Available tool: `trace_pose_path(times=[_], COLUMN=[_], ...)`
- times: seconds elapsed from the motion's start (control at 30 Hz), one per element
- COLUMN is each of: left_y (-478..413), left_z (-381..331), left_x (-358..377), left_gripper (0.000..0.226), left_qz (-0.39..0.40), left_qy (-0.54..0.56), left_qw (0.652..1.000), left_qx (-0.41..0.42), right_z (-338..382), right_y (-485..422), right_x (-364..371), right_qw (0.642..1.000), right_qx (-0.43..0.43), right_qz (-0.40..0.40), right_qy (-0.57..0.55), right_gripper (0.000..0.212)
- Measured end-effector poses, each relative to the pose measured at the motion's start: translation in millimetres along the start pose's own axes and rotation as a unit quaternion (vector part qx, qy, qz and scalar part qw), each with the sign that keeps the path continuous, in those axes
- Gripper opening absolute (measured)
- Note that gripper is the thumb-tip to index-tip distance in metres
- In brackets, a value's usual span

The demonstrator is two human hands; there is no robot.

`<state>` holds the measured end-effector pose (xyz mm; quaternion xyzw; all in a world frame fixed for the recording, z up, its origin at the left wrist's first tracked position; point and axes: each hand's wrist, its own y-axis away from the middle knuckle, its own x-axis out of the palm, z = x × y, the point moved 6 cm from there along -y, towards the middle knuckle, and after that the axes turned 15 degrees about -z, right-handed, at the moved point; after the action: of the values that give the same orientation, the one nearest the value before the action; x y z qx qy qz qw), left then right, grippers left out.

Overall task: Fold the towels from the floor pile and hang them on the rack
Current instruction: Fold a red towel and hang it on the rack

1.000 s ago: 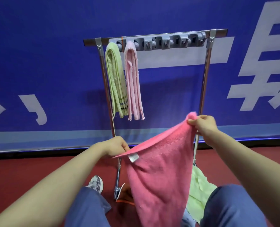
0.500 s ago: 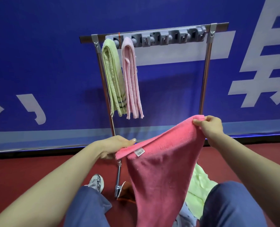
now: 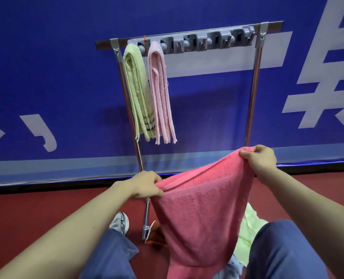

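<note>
I hold a deep pink towel point(image 3: 203, 208) stretched between both hands, its lower part hanging down between my knees. My left hand point(image 3: 146, 185) grips its left top corner. My right hand point(image 3: 259, 160) pinches the right top corner, held higher. Ahead stands a metal rack point(image 3: 253, 93) with a grey strip of hooks along its top bar. A folded green towel point(image 3: 137, 89) and a folded pale pink towel point(image 3: 161, 91) hang side by side at the rack's left end. A light green towel point(image 3: 247, 232) of the floor pile shows behind the held towel.
A blue banner wall point(image 3: 46, 77) with white lettering stands right behind the rack. The floor point(image 3: 36, 210) is dark red. My knees in blue trousers and one white shoe point(image 3: 120, 222) sit near the rack's foot point(image 3: 146, 232). An orange cloth lies beside that foot.
My right hand moved rightward, spreading the towel wider. My left hand shifted its grip on the left corner, and the white label is now out of sight.
</note>
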<state>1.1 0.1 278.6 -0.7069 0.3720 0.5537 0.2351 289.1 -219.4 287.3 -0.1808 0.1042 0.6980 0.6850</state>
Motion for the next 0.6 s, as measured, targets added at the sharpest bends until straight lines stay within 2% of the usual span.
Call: trace_pose_path(times=[0.17, 0.37, 0.43, 0.5, 0.6], left_y=[-1, -2, 0, 0, -1], left_z=[-5, -8, -6, -1, 4], left_x=[-9, -4, -2, 2, 9], left_gripper=[0.019, 0.016, 0.016, 0.016, 0.006], left_qz=[-0.063, -0.084, -0.077, -0.064, -0.053], left_qy=[-0.170, -0.227, -0.217, -0.146, -0.066], left_qw=[0.982, 0.968, 0.971, 0.986, 0.995], left_qx=[0.052, 0.069, 0.063, 0.049, 0.055], right_z=[8, 9, 6, 1, -12], right_y=[2, 8, 8, 6, 3], right_x=[1, 2, -2, -4, -1], right_qw=[1.000, 0.998, 0.996, 0.995, 0.999], right_qx=[-0.017, -0.047, -0.045, -0.033, 0.015], right_qz=[0.007, 0.000, -0.007, -0.005, 0.016], right_qy=[-0.003, 0.050, 0.077, 0.093, 0.047], right_gripper=[0.025, 0.025, 0.025, 0.026, 0.023])
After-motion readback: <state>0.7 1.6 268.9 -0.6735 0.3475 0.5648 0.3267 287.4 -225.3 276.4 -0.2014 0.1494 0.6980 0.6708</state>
